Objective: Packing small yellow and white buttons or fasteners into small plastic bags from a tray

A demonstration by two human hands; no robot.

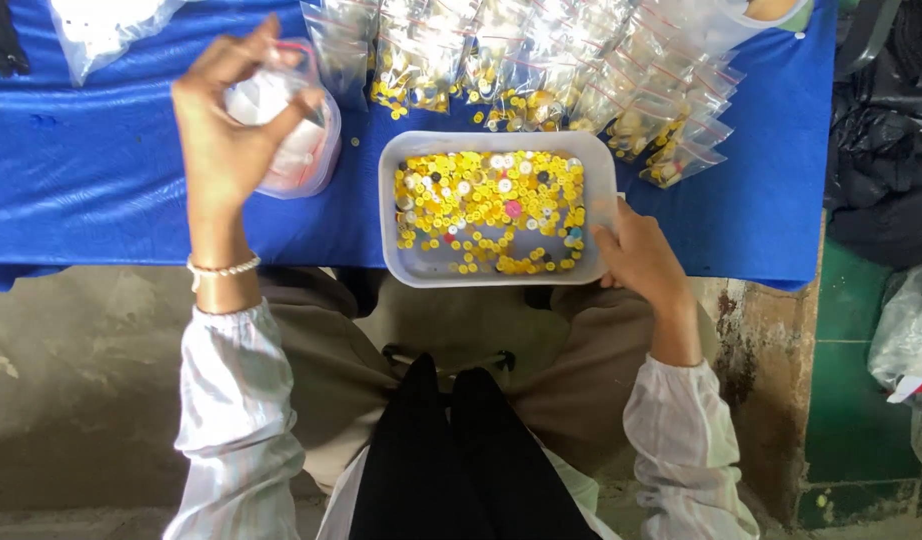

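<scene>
A white plastic tub (393,215) stands at the near edge of a blue-covered table (101,170). It holds several loose buttons (486,205), mostly yellow, with a few white, pink and dark ones. My right hand (639,255) grips the tub's right rim. My left hand (221,125) is raised over a stack of small clear zip bags (306,165) to the left of the tub, its fingertips pinched on one empty bag from the stack.
Several small clear bags filled with yellow buttons (541,70) lie fanned across the back of the table. A clear plastic bag (101,35) sits at the far left. Black bags (881,150) lie off the table's right side. My lap is below the table edge.
</scene>
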